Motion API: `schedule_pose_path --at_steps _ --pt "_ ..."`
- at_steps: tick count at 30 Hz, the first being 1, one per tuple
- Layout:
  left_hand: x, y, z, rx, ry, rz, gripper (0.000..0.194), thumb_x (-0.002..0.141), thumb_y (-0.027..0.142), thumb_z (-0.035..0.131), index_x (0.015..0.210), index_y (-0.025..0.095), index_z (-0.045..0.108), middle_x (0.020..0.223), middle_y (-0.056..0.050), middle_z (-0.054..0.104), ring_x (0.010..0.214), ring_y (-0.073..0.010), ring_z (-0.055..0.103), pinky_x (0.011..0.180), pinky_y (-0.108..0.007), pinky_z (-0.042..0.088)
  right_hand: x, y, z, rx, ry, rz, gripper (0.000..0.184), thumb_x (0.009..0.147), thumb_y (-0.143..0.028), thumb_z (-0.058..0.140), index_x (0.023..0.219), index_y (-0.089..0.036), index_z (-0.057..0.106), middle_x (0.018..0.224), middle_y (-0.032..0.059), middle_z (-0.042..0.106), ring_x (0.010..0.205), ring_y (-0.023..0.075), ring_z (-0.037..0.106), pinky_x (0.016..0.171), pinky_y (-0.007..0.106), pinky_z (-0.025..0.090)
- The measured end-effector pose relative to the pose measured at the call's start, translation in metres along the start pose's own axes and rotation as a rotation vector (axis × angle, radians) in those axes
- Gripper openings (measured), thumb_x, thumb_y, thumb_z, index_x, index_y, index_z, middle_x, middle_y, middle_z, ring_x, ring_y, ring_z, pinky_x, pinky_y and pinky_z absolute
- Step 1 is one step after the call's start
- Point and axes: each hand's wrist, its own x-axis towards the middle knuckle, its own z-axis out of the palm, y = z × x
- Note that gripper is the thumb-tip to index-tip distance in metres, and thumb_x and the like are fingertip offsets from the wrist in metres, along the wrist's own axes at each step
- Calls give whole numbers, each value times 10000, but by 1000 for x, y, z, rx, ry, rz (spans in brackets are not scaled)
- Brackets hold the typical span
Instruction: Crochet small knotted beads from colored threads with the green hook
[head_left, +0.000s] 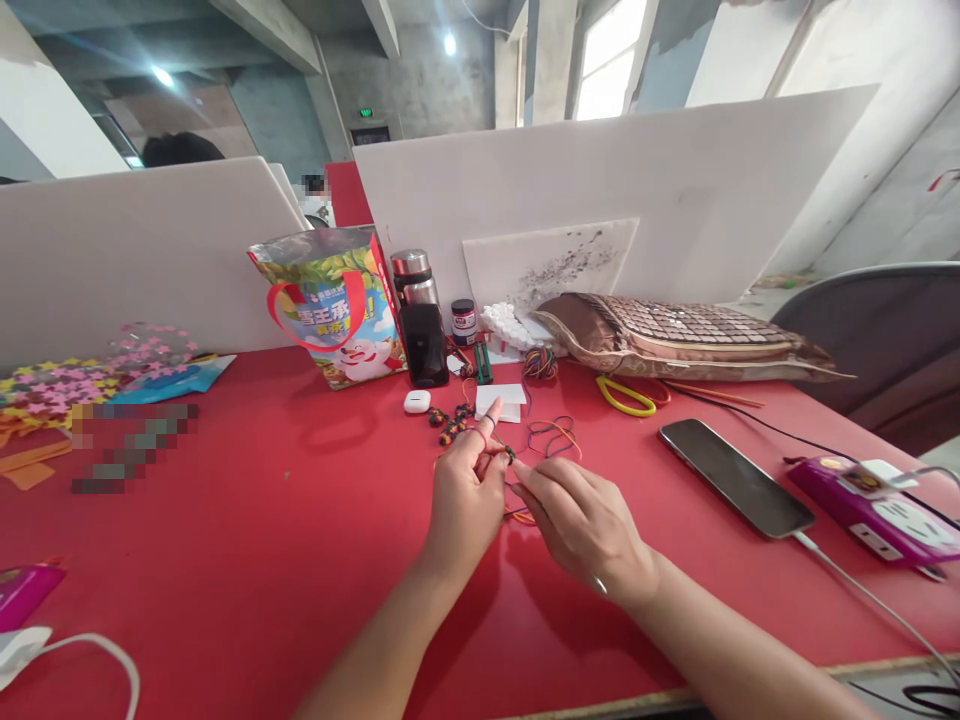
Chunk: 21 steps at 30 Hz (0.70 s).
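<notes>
My left hand (466,492) pinches a small dark knotted cord (511,455) between thumb and fingers. Its index finger points up, with a thin strand looped round it. Close on the right, my right hand (589,520) has its fingers bent and pressed together at the same cord; the fingertips are partly hidden. Loose orange and purple strands (555,436) trail on the red table beyond and below the hands. Just behind my left hand lie finished-looking knotted pieces (452,425) in black, orange and green, beside a folded white paper (501,402).
Behind stand a colourful bag (337,320), a black phone (425,345), a flask (412,275) and a jar (464,322). A cord bundle (540,364) and brown cushion (682,335) lie rightward. Yellow scissors handles (626,396), a charging phone (735,477) and power strip (877,510) sit right.
</notes>
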Motion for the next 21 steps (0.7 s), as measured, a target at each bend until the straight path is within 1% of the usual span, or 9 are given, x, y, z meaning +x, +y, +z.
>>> schedule_pose_path --at_steps 5,9,12,14,16,18,19,21 --pt "4 -4 -2 9 19 -23 585 901 156 589 1476 172 701 748 27 562 618 -124 426 653 -255 426 0 1 -1 66 23 23 160 1101 -115 514 1211 -112 632 810 79 705 618 179 605 557 288 499" --pt "7 -6 -5 12 6 -25 561 897 156 594 1442 179 729 768 25 562 619 -120 404 640 -250 403 1 4 -4 164 33 85 153 1086 -127 552 1201 -150 649 842 80 718 656 175 643 594 276 534" --pt "7 -4 -7 16 -7 -22 524 894 154 609 1394 192 761 766 29 550 624 -123 391 634 -253 384 2 8 -8 271 21 161 152 1060 -119 581 1154 -163 693 820 66 707 638 162 632 587 268 531" --pt "6 -2 -8 12 -23 -22 442 883 151 623 1278 200 815 740 33 534 617 -128 378 627 -259 372 4 12 -11 372 -1 255 144 1043 -126 606 1097 -167 733 778 50 694 603 150 613 557 259 510" --pt "6 1 -9 -5 -50 -28 309 857 146 645 1073 207 857 702 36 518 601 -132 351 610 -268 355 6 17 -14 500 -25 379 131 1028 -159 640 1014 -175 770 746 45 701 598 151 620 554 262 505" --pt "7 3 -10 -37 -92 -57 204 827 146 673 917 206 845 694 32 526 591 -131 323 589 -277 331 9 23 -18 630 -59 521 139 999 -200 685 912 -177 791 737 53 728 630 167 649 586 281 517" --pt "7 5 -11 -60 -116 -80 186 816 150 685 905 203 840 702 30 535 593 -129 317 582 -279 319 10 27 -20 687 -77 599 146 975 -222 710 868 -177 799 720 52 732 630 170 646 589 288 509" --pt "8 8 -13 -117 -168 -138 245 809 171 707 1010 198 846 736 26 550 610 -125 334 584 -275 305 13 33 -24 813 -90 779 168 916 -282 765 790 -176 800 690 49 727 608 161 606 562 284 467"
